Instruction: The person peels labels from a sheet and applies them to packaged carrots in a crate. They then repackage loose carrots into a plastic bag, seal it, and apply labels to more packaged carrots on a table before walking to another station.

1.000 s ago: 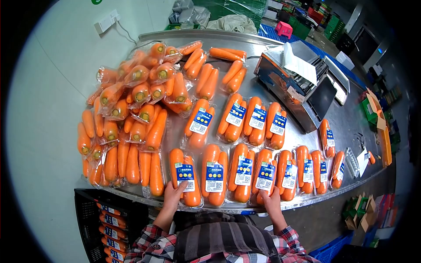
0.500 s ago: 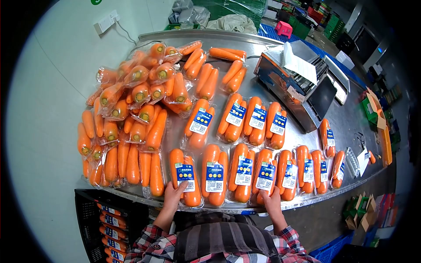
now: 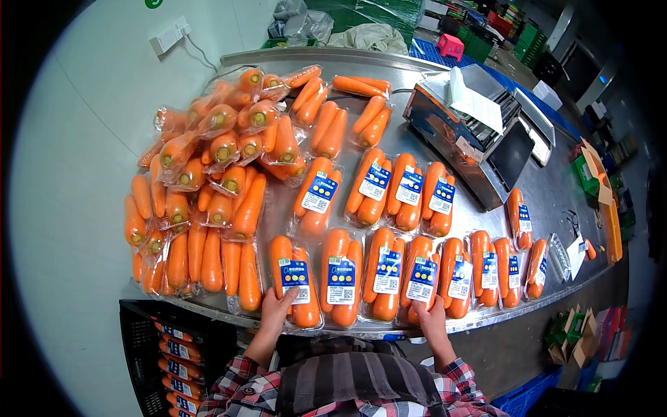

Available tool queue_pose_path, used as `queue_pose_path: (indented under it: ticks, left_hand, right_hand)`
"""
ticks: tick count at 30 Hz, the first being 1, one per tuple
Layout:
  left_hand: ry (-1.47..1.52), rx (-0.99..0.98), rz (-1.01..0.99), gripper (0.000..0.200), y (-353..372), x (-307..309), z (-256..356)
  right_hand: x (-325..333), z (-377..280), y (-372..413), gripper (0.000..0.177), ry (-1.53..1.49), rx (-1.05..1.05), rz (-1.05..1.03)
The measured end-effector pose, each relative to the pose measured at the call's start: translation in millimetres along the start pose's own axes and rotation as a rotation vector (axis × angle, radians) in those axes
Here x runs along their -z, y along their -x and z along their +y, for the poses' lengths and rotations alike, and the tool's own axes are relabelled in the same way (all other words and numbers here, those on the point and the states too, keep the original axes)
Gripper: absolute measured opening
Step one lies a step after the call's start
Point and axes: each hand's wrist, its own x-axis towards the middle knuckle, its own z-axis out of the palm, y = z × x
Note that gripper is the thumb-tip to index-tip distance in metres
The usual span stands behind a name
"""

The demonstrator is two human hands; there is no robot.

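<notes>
A row of clear-wrapped carrot packs with blue-and-white labels runs along the front of the metal table. My left hand (image 3: 273, 313) grips the lower left side of the leftmost labelled carrot pack (image 3: 285, 260), its thumb over the wrap near the label. Further right, my right hand (image 3: 433, 323) holds the lower end of another labelled carrot pack (image 3: 420, 250), thumb on the front and fingers at its right side. Between my hands lie two more carrot packs, one of them with a large label (image 3: 340, 281). Both packs I touch rest on the table.
Unlabelled bagged carrots (image 3: 222, 149) are heaped at the left. Behind the front row lie more labelled packs (image 3: 372, 184). A metal machine (image 3: 445, 132) stands at the back right. A black crate (image 3: 139, 361) with labelled packs sits below the table's left edge.
Almost nothing differs. The view has shifted very slightly, and both hands stay on the same carrot packs.
</notes>
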Motion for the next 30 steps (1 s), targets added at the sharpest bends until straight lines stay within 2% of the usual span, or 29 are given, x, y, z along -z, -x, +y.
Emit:
queue_pose_path:
  ticks: [30]
  left_hand:
    - [-0.004, -0.007, 0.008, 0.041, -2.0, 1.6, -3.7]
  right_hand:
    - [1.3, -4.0, 1.1, 0.059, 0.028, -0.025, -0.010]
